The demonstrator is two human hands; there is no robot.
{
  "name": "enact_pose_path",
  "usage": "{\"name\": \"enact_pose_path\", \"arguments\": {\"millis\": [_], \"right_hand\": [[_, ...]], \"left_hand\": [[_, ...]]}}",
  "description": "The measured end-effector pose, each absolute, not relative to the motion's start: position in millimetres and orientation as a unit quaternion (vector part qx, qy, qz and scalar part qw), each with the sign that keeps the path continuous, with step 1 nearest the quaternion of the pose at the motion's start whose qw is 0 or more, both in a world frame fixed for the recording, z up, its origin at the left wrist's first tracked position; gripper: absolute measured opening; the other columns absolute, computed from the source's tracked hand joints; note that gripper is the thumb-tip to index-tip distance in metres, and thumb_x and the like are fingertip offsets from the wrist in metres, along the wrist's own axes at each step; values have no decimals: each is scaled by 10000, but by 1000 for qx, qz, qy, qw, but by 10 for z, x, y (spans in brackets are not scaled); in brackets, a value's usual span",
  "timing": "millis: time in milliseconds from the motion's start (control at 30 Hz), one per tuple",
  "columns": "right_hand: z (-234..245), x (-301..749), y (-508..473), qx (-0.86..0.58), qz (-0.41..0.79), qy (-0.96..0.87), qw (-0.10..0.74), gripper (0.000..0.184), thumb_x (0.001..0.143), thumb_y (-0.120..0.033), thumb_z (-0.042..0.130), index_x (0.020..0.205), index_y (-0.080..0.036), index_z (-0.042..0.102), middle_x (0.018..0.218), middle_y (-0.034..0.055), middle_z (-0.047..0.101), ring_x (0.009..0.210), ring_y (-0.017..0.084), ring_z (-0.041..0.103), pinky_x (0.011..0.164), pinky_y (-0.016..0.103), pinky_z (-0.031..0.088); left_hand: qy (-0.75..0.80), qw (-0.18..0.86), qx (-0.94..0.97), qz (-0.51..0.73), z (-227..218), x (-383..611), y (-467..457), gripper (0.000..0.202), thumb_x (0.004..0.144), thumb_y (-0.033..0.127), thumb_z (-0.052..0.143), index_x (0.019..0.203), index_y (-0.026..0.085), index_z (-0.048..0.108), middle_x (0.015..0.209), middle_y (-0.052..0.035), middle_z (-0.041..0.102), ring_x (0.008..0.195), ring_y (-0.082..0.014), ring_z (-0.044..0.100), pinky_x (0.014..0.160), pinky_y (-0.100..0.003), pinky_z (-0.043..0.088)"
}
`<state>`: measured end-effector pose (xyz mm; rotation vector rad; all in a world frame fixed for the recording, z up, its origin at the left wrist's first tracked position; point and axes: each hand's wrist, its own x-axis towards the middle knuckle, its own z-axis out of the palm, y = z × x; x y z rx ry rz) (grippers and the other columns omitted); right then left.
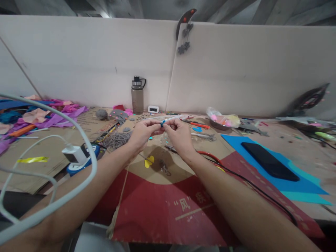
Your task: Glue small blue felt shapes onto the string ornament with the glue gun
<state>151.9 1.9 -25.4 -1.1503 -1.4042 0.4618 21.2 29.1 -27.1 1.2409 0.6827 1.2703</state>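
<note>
My left hand [144, 134] and my right hand [180, 135] meet over the cardboard, with their fingertips pinched together. Between them is a small dark-blue piece [162, 124], mostly covered by the fingers; its kind is too small to make out. Below the hands lie a yellow cut-out shape [149, 161] and a little tangle of grey string [164, 168]. A bundle of grey cord [117, 140] rests beside my left wrist. Red-handled scissors [210, 154] are partly hidden behind my right forearm.
A water bottle [138, 96] and a small digital clock [153, 109] stand by the partition. Rightward are a bagged bowl [223, 120], blue sheets [236, 141] and a black phone [269, 161]. A white cable [90, 175] loops across my left arm, near a charger [75, 154].
</note>
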Motion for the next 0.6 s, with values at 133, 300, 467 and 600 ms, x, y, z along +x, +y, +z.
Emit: {"name": "enact_pose_path", "arguments": {"millis": [133, 300, 467, 600], "right_hand": [[-262, 1524, 27, -500, 197, -606, 587, 100, 720, -265, 568, 678, -178, 594, 583, -22, 529, 527, 108, 402, 513, 249, 307], [-261, 1517, 14, -510, 195, -612, 572, 109, 716, -265, 572, 693, -170, 619, 570, -23, 512, 530, 111, 402, 523, 254, 309], [-266, 1502, -9, -517, 177, -619, 564, 108, 712, -270, 590, 690, -169, 620, 562, -29, 483, 537, 112, 392, 531, 260, 300], [-274, 1504, -15, -509, 181, -625, 564, 96, 716, -273, 596, 696, -180, 601, 580, -24, 496, 542, 114, 401, 538, 264, 307]], "left_hand": [[299, 570, 539, 543, -290, 216, 298, 182, 621, 250, 757, 724, 122, 680, 712, -30, 678, 641, -104, 627, 732, -288, 533], [324, 563, 533, 543, -287, 224, 298, 184, 642, 258, 747, 709, 112, 657, 644, -28, 656, 575, -91, 604, 623, -240, 512], [355, 536, 549, 534, -268, 208, 282, 175, 675, 262, 722, 709, 119, 629, 592, -13, 612, 514, -84, 573, 465, -188, 429], [373, 527, 552, 527, -253, 201, 266, 176, 703, 274, 704, 714, 128, 606, 587, -5, 589, 492, -87, 580, 379, -166, 336]]}}
